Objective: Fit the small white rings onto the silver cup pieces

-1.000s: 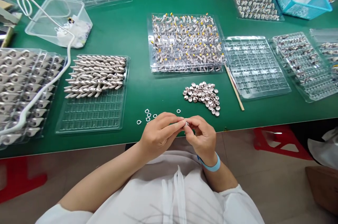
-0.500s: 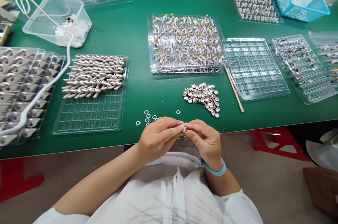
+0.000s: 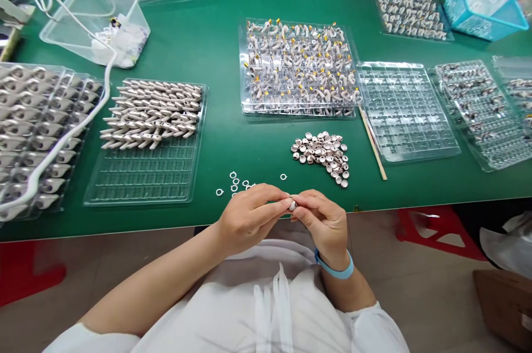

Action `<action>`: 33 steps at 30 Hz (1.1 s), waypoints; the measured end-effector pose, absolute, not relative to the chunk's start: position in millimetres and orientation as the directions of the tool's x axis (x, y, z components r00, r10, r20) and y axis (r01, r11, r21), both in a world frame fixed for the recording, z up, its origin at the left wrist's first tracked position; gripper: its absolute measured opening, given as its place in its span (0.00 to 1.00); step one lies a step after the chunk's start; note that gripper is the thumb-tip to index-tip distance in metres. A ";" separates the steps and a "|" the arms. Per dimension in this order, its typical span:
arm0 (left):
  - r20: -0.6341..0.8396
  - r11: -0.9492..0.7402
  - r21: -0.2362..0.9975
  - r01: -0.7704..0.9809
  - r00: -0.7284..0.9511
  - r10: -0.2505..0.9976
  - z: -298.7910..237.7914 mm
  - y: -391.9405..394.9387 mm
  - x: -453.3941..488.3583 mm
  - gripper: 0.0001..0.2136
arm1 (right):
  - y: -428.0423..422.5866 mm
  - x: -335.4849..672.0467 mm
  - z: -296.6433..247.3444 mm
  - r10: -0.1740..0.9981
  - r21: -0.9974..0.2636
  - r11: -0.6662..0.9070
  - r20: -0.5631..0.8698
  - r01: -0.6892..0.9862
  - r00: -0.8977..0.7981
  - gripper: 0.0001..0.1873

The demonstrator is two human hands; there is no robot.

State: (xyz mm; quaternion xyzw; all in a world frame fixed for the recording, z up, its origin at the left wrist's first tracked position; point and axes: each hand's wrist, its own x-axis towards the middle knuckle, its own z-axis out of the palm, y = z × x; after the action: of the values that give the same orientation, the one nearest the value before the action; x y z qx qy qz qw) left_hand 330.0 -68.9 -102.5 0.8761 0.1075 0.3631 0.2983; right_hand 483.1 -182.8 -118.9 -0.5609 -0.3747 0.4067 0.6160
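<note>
Between the fingertips of both hands is a small rounded silvery part [image 3: 293,205], mostly covered by the fingers. My left hand [image 3: 251,217] pinches it from the left, and my right hand [image 3: 324,223] grips it from the right. Both hands are closed, just over the table's near edge. Several small white rings [image 3: 233,175] lie beyond my left hand, some partly hidden by it. One single white ring [image 3: 283,177] sits apart from these. Beyond my right hand spreads a pile of small round metal caps [image 3: 322,153].
A clear tray of white parts with yellow tips [image 3: 299,67] stands mid-table. To the left are a tray of slim metal pieces [image 3: 152,114], a white cable [image 3: 108,73] and a clear bin [image 3: 143,37]. A wooden stick [image 3: 373,145] lies beside a clear tray [image 3: 409,112] on the right.
The view has shifted slightly, so the table's things appear a little to the right. Both hands keep nearly the same pinch on the small part.
</note>
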 end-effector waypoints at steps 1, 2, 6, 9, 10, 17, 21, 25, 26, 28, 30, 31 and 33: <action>0.572 -0.800 0.600 -0.029 0.715 0.403 -102.8 -69.0 330.1 0.11 | -182.7 483.3 -118.7 0.924 -0.995 0.046 0.009 -0.088 0.382 0.10; 0.571 -0.800 0.599 -0.028 0.716 0.402 -103.0 -69.0 330.2 0.11 | -182.5 483.6 -118.5 0.927 -0.994 0.051 0.012 -0.095 0.376 0.11; 0.568 -0.802 0.596 -0.018 0.715 0.406 -103.3 -69.5 330.7 0.12 | -182.1 485.2 -117.2 0.930 -0.995 0.063 0.029 -0.080 0.366 0.12; 0.573 -0.810 0.586 -0.017 0.716 0.399 -103.7 -69.6 330.8 0.12 | -181.8 486.5 -116.4 0.936 -0.997 0.064 0.046 -0.040 0.349 0.12; 0.575 -0.814 0.581 -0.017 0.717 0.395 -104.0 -69.5 330.6 0.11 | -181.7 486.8 -116.3 0.937 -0.998 0.064 0.051 -0.027 0.344 0.12; 0.614 -0.870 0.493 -0.007 0.711 0.343 -106.6 -67.4 330.2 0.11 | -180.8 488.8 -117.5 0.944 -0.996 0.082 0.090 0.039 0.318 0.14; 0.639 -0.875 0.482 -0.044 0.701 0.316 -105.7 -66.9 331.6 0.09 | -180.7 489.9 -117.7 0.947 -0.993 0.090 0.110 0.081 0.302 0.15; 0.651 -0.877 0.479 -0.037 0.685 0.326 -105.2 -67.7 332.7 0.07 | -181.2 489.9 -117.3 0.942 -0.989 0.100 0.129 0.107 0.309 0.15; 0.656 -0.880 0.473 -0.033 0.680 0.327 -105.2 -68.0 332.8 0.07 | -181.3 489.8 -117.3 0.941 -0.989 0.105 0.134 0.108 0.311 0.15; 0.660 -0.886 0.463 -0.029 0.678 0.323 -105.2 -68.5 332.8 0.07 | -181.2 489.6 -117.4 0.939 -0.986 0.118 0.148 0.115 0.310 0.15; 0.654 -0.886 0.462 -0.030 0.686 0.318 -104.6 -69.0 332.5 0.07 | -180.9 489.4 -117.3 0.935 -0.981 0.141 0.175 0.131 0.307 0.16; 0.649 -0.884 0.466 -0.032 0.691 0.318 -104.0 -69.3 332.3 0.07 | -180.6 489.4 -117.2 0.933 -0.978 0.155 0.192 0.141 0.306 0.16; 0.644 -0.879 0.476 -0.035 0.695 0.321 -102.6 -69.8 332.0 0.07 | -180.0 489.3 -116.7 0.925 -0.969 0.183 0.227 0.165 0.304 0.16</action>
State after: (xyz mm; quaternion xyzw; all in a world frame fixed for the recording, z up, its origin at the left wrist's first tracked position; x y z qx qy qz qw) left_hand 332.0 -69.8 -102.6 0.8906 0.0801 0.3824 0.2327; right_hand 489.3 -180.0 -116.7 -0.5517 -0.4939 0.3224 0.5897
